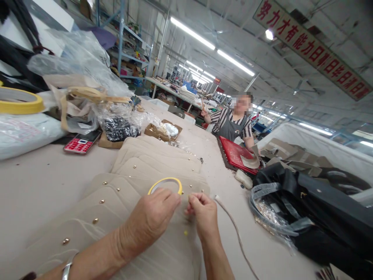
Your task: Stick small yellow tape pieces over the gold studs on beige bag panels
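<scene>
My left hand [155,212] is closed around a narrow roll of yellow tape [165,181], whose ring stands up above my knuckles. Close beside it, my right hand [204,212] pinches thumb against fingers. A speck of yellow shows at those fingertips, too small to make out. Beneath both hands lie beige fabric pieces [116,210], overlapping in a stack and dotted with small gold studs [95,221]. A tiny yellow bit [185,233] is on the fabric below my right hand.
A larger yellow tape roll [20,107], red-keyed phone [81,143] and cardboard box [163,130] are at the left and back. A cable [237,233] and black bags [314,198] lie right. Across the table, a person [233,120] works at a red board [237,153].
</scene>
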Tool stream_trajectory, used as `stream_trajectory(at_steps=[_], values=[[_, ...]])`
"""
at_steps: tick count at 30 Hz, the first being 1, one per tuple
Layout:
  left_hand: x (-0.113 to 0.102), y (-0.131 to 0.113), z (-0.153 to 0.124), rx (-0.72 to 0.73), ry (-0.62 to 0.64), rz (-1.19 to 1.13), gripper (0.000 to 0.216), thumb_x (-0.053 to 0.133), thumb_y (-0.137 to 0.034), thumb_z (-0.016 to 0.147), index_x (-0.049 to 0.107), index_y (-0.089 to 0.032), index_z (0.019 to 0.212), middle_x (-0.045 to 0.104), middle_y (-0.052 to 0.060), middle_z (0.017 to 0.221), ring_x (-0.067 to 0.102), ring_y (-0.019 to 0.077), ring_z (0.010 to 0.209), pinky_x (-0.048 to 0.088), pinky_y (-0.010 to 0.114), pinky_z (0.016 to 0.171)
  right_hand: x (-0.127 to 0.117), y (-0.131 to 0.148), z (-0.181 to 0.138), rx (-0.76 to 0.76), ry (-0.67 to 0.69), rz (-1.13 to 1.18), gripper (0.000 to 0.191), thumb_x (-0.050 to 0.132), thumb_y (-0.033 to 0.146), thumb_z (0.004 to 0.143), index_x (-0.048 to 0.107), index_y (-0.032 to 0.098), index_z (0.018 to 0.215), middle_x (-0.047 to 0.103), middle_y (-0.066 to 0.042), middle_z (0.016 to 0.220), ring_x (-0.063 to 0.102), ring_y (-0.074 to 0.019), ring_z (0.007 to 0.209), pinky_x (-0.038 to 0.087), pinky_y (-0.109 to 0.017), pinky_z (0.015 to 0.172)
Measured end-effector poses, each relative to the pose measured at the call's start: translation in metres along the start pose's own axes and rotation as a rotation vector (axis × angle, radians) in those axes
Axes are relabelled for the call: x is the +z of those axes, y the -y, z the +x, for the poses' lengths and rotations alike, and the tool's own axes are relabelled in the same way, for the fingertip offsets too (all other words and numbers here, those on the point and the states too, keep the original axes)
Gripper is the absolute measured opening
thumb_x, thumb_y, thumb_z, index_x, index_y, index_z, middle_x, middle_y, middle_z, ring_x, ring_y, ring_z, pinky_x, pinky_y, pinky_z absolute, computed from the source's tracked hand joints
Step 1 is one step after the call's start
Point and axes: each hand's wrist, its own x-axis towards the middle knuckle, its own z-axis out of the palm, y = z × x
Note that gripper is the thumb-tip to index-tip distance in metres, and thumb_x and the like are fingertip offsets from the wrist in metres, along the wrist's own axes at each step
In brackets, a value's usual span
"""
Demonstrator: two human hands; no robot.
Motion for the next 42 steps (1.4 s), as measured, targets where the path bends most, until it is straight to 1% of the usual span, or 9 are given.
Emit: stream_trajectory(at_steps=[6, 10, 16, 19, 22, 26, 33, 38, 42], values=[[0.012, -0.006, -0.001, -0.145, 0.474, 0.242, 0.018, 0.047, -0.005, 0.089, 0.059, -0.019, 0.086, 0.063, 0.005, 0.082, 0.056, 0.0211, 0.079, 0.041, 0.029, 0.061, -0.005, -0.002, 0.028, 0.041, 0.116, -0.227, 0.033, 0.068, 0.043, 0.066, 0.070, 0.012, 0.075, 0.064, -0.001, 0.055, 0.057, -0.0104, 0.044, 0.048, -0.021, 0.045], [0.014, -0.012, 0.004, -0.190, 0.611, 0.242, 0.019, 0.045, -0.006, 0.090, 0.060, -0.018, 0.090, 0.064, 0.008, 0.091, 0.057, 0.0245, 0.088, 0.045, 0.032, 0.066, 0.002, -0.006, 0.030, 0.002, 0.122, -0.312, 0.022, 0.065, 0.036, 0.069, 0.068, 0.014, 0.069, 0.060, 0.002, 0.050, 0.054, -0.0103, 0.042, 0.045, -0.020, 0.042], [0.013, -0.012, 0.006, -0.190, 0.640, 0.217, 0.020, 0.043, -0.008, 0.092, 0.061, -0.016, 0.091, 0.064, 0.010, 0.094, 0.057, 0.0270, 0.093, 0.047, 0.038, 0.074, 0.009, -0.003, 0.031, -0.272, 0.097, -0.720, 0.020, 0.055, 0.027, 0.078, 0.069, 0.018, 0.066, 0.063, 0.000, 0.050, 0.056, -0.0136, 0.045, 0.040, -0.022, 0.046], [0.011, -0.012, 0.005, -0.158, 0.642, 0.194, 0.021, 0.042, -0.008, 0.091, 0.061, -0.017, 0.091, 0.064, 0.009, 0.094, 0.057, 0.0277, 0.093, 0.047, 0.041, 0.077, 0.007, -0.007, 0.030, -0.353, 0.087, -0.797, 0.017, 0.054, 0.026, 0.080, 0.068, 0.019, 0.076, 0.062, 0.001, 0.051, 0.056, -0.0147, 0.045, 0.040, -0.024, 0.048], [0.009, -0.013, 0.004, -0.140, 0.642, 0.189, 0.020, 0.043, -0.007, 0.089, 0.061, -0.016, 0.093, 0.064, 0.010, 0.094, 0.058, 0.0270, 0.089, 0.046, 0.042, 0.077, 0.001, -0.014, 0.025, -0.310, 0.033, -0.704, 0.021, 0.056, 0.033, 0.083, 0.065, 0.018, 0.095, 0.058, 0.005, 0.047, 0.056, -0.0160, 0.042, 0.041, -0.024, 0.046], [0.008, -0.012, 0.004, -0.083, 0.612, 0.194, 0.018, 0.046, -0.007, 0.087, 0.061, -0.016, 0.090, 0.064, 0.010, 0.091, 0.058, 0.0255, 0.085, 0.044, 0.039, 0.074, -0.006, -0.018, 0.017, -0.266, 0.062, -0.524, 0.024, 0.054, 0.039, 0.086, 0.065, 0.018, 0.088, 0.066, 0.000, 0.061, 0.061, -0.0158, 0.048, 0.046, -0.024, 0.047], [0.011, -0.009, -0.001, -0.048, 0.594, 0.184, 0.016, 0.047, -0.006, 0.087, 0.058, -0.018, 0.086, 0.064, 0.008, 0.086, 0.059, 0.0254, 0.081, 0.043, 0.036, 0.067, 0.007, -0.012, 0.020, -0.484, 0.026, -0.829, 0.025, 0.052, 0.029, 0.087, 0.070, 0.019, 0.074, 0.071, -0.004, 0.068, 0.062, -0.0167, 0.060, 0.042, -0.027, 0.062], [0.004, -0.009, -0.001, -0.110, 0.466, 0.084, 0.024, 0.041, 0.000, 0.086, 0.056, -0.017, 0.092, 0.063, 0.006, 0.089, 0.058, 0.0205, 0.078, 0.047, 0.032, 0.067, 0.015, -0.004, 0.024, -0.395, 0.012, -0.945, 0.016, 0.055, 0.024, 0.081, 0.067, 0.021, 0.070, 0.064, 0.001, 0.056, 0.054, -0.0141, 0.052, 0.033, -0.024, 0.053], [-0.001, -0.004, 0.000, -0.074, 0.339, -0.039, 0.027, 0.042, -0.004, 0.090, 0.054, -0.017, 0.110, 0.065, 0.004, 0.089, 0.062, 0.0182, 0.078, 0.051, 0.029, 0.069, 0.006, 0.002, 0.021, -0.331, 0.076, -0.779, 0.014, 0.058, 0.027, 0.080, 0.070, 0.020, 0.078, 0.060, 0.003, 0.053, 0.053, -0.0137, 0.050, 0.035, -0.023, 0.052]])
